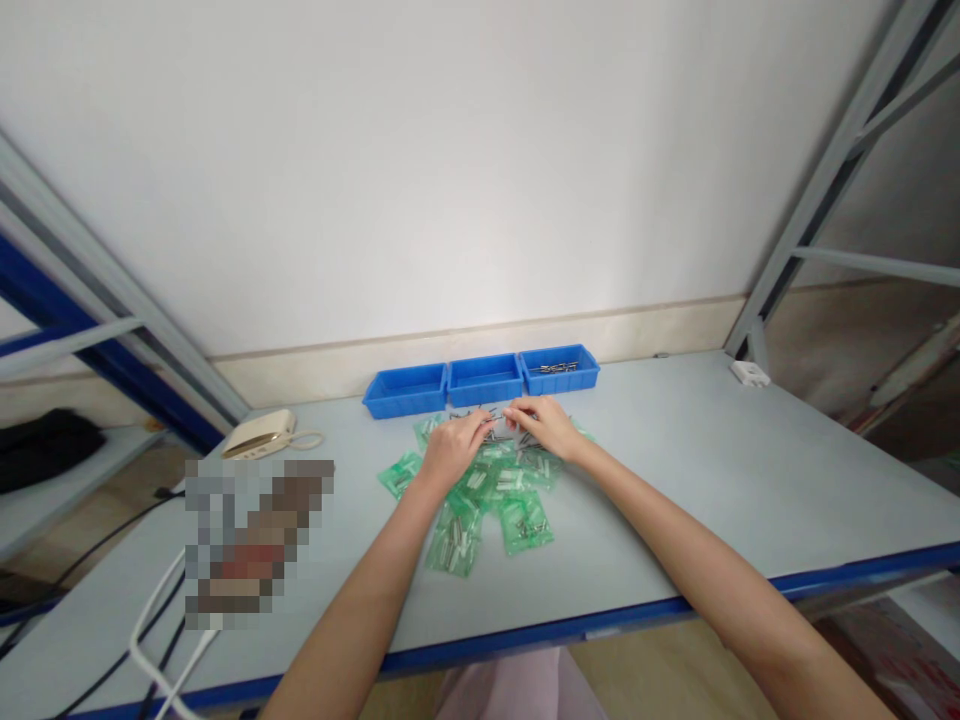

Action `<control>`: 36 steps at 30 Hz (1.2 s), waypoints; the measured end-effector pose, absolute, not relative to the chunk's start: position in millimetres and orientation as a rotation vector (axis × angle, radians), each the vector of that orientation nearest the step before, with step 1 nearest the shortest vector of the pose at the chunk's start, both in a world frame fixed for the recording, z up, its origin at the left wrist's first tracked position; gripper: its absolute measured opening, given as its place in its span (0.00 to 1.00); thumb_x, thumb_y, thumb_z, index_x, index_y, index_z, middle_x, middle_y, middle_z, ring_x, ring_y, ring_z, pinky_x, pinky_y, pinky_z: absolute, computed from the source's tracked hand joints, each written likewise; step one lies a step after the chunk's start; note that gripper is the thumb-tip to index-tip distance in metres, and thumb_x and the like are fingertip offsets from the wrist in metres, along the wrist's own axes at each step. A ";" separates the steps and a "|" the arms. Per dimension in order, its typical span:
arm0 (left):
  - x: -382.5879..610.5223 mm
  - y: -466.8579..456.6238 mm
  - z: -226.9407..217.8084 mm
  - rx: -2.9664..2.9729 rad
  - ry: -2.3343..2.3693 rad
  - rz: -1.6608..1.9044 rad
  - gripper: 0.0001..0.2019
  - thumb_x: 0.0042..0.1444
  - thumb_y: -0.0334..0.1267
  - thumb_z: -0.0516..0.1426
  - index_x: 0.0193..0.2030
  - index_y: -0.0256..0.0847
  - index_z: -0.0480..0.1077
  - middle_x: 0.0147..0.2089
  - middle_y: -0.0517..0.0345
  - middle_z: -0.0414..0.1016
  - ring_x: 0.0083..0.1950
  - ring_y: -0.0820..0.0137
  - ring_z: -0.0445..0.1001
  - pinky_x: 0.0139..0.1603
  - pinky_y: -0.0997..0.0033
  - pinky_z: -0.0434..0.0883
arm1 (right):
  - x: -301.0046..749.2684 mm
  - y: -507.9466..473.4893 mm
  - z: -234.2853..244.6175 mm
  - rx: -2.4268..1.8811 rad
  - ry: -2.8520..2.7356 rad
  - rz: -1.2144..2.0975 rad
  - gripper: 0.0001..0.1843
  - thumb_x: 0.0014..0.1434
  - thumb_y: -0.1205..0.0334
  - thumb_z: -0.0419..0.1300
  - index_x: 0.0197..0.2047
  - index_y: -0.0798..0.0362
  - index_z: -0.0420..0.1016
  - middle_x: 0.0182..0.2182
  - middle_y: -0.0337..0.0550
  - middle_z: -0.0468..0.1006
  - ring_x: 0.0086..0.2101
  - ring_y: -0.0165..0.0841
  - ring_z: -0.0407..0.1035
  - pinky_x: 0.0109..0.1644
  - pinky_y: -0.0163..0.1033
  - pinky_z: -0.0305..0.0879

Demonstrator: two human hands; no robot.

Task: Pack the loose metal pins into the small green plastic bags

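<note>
My left hand and my right hand meet over a heap of small green plastic bags that hold metal pins. Both hands pinch a small clear bag of metal parts between their fingertips, just above the heap. Behind the hands stand three blue bins in a row: the left bin, the middle bin and the right bin, which holds several metal pins.
The grey table has a blue front edge. A beige device with a cord lies at the left, with white and black cables near the front left corner. A white block sits at the back right. Metal rack posts frame both sides.
</note>
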State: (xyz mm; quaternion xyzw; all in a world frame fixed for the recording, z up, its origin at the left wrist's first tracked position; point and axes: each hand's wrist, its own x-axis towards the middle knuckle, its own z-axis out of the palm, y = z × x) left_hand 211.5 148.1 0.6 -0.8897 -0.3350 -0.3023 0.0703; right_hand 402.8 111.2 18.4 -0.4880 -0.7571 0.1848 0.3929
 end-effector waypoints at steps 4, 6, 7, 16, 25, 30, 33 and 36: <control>211.2 148.0 1.0 -2.672 -0.982 -0.881 0.18 0.66 0.42 0.43 0.39 0.38 0.72 0.32 0.55 0.77 0.31 0.72 0.74 0.34 0.75 0.63 | 402.8 111.5 17.3 -1.211 -1.915 0.543 0.18 0.62 0.52 0.51 0.30 0.55 0.74 0.25 0.37 0.75 0.25 0.27 0.66 0.34 0.32 0.58; 211.2 147.6 1.3 -2.673 -0.990 -0.850 0.18 0.66 0.42 0.43 0.39 0.39 0.72 0.33 0.55 0.77 0.32 0.71 0.74 0.34 0.75 0.63 | 402.5 111.4 17.3 -1.173 -1.888 0.581 0.15 0.61 0.52 0.53 0.34 0.54 0.74 0.27 0.37 0.76 0.25 0.26 0.66 0.34 0.32 0.59; 211.3 147.3 1.5 -2.675 -0.994 -0.832 0.18 0.66 0.42 0.43 0.38 0.38 0.72 0.33 0.55 0.77 0.32 0.71 0.73 0.33 0.75 0.63 | 402.5 111.2 17.5 -1.160 -1.881 0.590 0.15 0.60 0.53 0.54 0.34 0.54 0.74 0.27 0.37 0.77 0.25 0.27 0.67 0.34 0.32 0.59; 212.5 145.2 3.3 -2.712 -1.060 -0.748 0.18 0.66 0.42 0.44 0.34 0.38 0.71 0.28 0.56 0.75 0.30 0.71 0.72 0.31 0.75 0.61 | 407.5 111.5 18.8 -1.143 -1.950 0.603 0.15 0.60 0.53 0.55 0.33 0.54 0.75 0.27 0.39 0.78 0.26 0.28 0.67 0.35 0.32 0.59; 212.0 149.4 -2.5 -2.719 -0.982 -0.856 0.15 0.65 0.41 0.45 0.42 0.39 0.72 0.36 0.54 0.78 0.34 0.70 0.75 0.36 0.74 0.66 | 406.1 111.9 17.4 -1.270 -1.964 0.467 0.22 0.63 0.51 0.48 0.25 0.54 0.71 0.21 0.37 0.73 0.23 0.28 0.64 0.32 0.33 0.55; 212.1 147.2 0.2 -2.712 -0.987 -0.825 0.17 0.66 0.41 0.43 0.40 0.38 0.72 0.33 0.53 0.77 0.33 0.70 0.74 0.34 0.74 0.65 | 406.3 109.8 18.0 -1.265 -1.968 0.458 0.15 0.64 0.53 0.49 0.38 0.52 0.72 0.26 0.37 0.76 0.25 0.28 0.66 0.33 0.33 0.56; 212.4 145.4 3.1 -2.724 -0.998 -0.767 0.17 0.66 0.40 0.43 0.38 0.38 0.71 0.32 0.54 0.77 0.32 0.70 0.74 0.32 0.74 0.64 | 406.0 109.2 17.3 -1.244 -1.971 0.455 0.13 0.62 0.53 0.51 0.42 0.51 0.71 0.28 0.37 0.77 0.25 0.28 0.66 0.33 0.33 0.56; 212.7 144.1 5.2 -2.745 -1.010 -0.726 0.17 0.66 0.40 0.44 0.38 0.38 0.71 0.31 0.54 0.76 0.31 0.70 0.74 0.32 0.74 0.63 | 406.4 110.3 16.2 -1.228 -1.986 0.415 0.13 0.62 0.54 0.51 0.40 0.52 0.72 0.28 0.38 0.76 0.26 0.29 0.66 0.33 0.33 0.56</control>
